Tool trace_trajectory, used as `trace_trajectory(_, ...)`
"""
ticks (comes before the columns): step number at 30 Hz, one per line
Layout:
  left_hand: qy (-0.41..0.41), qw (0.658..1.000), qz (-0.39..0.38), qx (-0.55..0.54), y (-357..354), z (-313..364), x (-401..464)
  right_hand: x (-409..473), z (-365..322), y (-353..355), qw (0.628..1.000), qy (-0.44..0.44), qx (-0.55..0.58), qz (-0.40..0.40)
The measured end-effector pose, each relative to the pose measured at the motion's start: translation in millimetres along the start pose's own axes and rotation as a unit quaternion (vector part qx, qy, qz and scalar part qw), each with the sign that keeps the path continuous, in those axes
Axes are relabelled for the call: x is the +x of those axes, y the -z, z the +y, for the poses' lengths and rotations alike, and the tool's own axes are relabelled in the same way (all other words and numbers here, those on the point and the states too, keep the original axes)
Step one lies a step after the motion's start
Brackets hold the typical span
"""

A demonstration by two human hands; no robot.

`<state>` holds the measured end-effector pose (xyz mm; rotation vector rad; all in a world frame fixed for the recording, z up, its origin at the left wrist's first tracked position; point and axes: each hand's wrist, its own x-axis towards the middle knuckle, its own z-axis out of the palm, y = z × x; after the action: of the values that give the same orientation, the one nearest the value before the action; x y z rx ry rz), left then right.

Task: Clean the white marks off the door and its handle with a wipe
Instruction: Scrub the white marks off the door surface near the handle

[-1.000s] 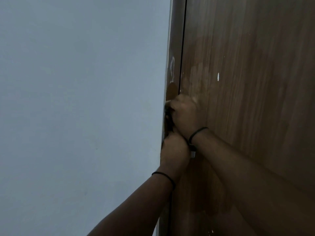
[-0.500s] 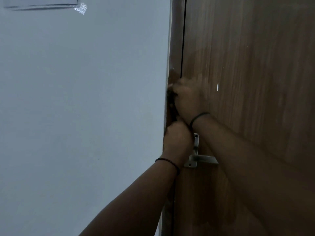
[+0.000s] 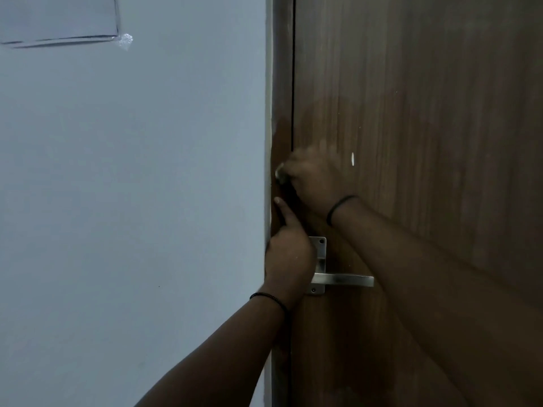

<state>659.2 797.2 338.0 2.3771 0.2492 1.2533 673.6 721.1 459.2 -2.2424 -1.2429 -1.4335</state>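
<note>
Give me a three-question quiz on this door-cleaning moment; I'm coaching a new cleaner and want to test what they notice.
1. True or false: the white mark on the door lies to the right of the right hand.
2. Which hand hides part of the metal handle? A. left hand B. right hand C. neither
3. Fill in: the lever of the handle points toward the ____ of the picture.

Key: 1 true; 2 A; 3 right.
</note>
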Motion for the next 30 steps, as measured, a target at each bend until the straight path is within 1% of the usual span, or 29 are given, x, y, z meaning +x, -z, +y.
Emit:
trace_trajectory(2, 0.001, 1.000, -0.003, -0.001, 0, -1, -6, -27, 6, -4, 1.000, -0.003, 0.012, -0.029)
trace_trajectory(4, -0.005, 1.000, -0.004, 0.002, -2, -3, -8, -43, 21, 1, 0.998, -0.051, 0.011, -0.018)
trace_trajectory(6, -0.011, 1.000, 0.007, -0.002, -1, -2, -5, -48, 42, 16, 0.990, -0.126, 0.011, 0.061)
trace_trajectory(8, -0.022, 0.999, 0.023, -0.012, 1, 1, -2, -35, 59, 38, 0.969, -0.197, 0.031, 0.145)
trace_trajectory(9, -0.032, 0.999, 0.032, -0.018, 3, 3, -2, -24, 63, 46, 0.960, -0.217, 0.046, 0.170)
trace_trajectory(10, -0.042, 0.998, 0.042, -0.023, 3, 5, -2, -12, 62, 49, 0.957, -0.224, 0.053, 0.176)
trace_trajectory(11, -0.049, 0.997, 0.052, -0.025, 4, 6, -2, -2, 56, 48, 0.962, -0.211, 0.058, 0.163)
trace_trajectory(13, -0.056, 0.996, 0.067, -0.025, 4, 8, -2, 1, 31, 29, 0.986, -0.132, 0.042, 0.096)
trace_trajectory(15, -0.069, 0.993, 0.089, -0.018, 4, 7, -4, -17, 9, 4, 0.997, -0.065, 0.031, 0.037)
trace_trajectory(17, -0.084, 0.992, 0.096, -0.013, 5, 5, -7, -38, 9, -6, 0.996, -0.057, 0.062, 0.021)
trace_trajectory(18, -0.091, 0.991, 0.093, -0.018, 5, 3, -8, -42, 14, -5, 0.994, -0.070, 0.074, 0.032)
trace_trajectory(19, -0.098, 0.991, 0.089, -0.024, 5, 2, -9, -41, 22, -1, 0.991, -0.092, 0.074, 0.061)
trace_trajectory(22, -0.109, 0.989, 0.090, -0.037, 5, 0, -9, -15, 45, 14, 0.965, -0.188, 0.055, 0.174)
trace_trajectory(23, -0.110, 0.989, 0.090, -0.043, 4, 0, -9, -6, 46, 18, 0.962, -0.199, 0.055, 0.181)
trace_trajectory(24, -0.111, 0.988, 0.091, -0.048, 3, 0, -9, 0, 42, 17, 0.968, -0.185, 0.056, 0.161)
trace_trajectory(26, -0.112, 0.988, 0.086, -0.064, 1, -2, -11, -9, 30, 7, 0.992, -0.098, 0.038, 0.071)
trace_trajectory(27, -0.114, 0.988, 0.080, -0.073, 0, -3, -11, -23, 25, 1, 0.998, -0.053, 0.024, 0.025)
trace_trajectory(28, -0.120, 0.987, 0.073, -0.080, -1, -4, -12, -41, 25, -4, 0.999, -0.027, 0.023, -0.005)
trace_trajectory(29, -0.125, 0.987, 0.069, -0.080, -1, -5, -12, -60, 29, -7, 0.999, -0.019, 0.031, -0.017)
trace_trajectory(30, -0.127, 0.987, 0.064, -0.076, -1, -6, -13, -77, 37, -7, 0.999, -0.024, 0.036, -0.006)
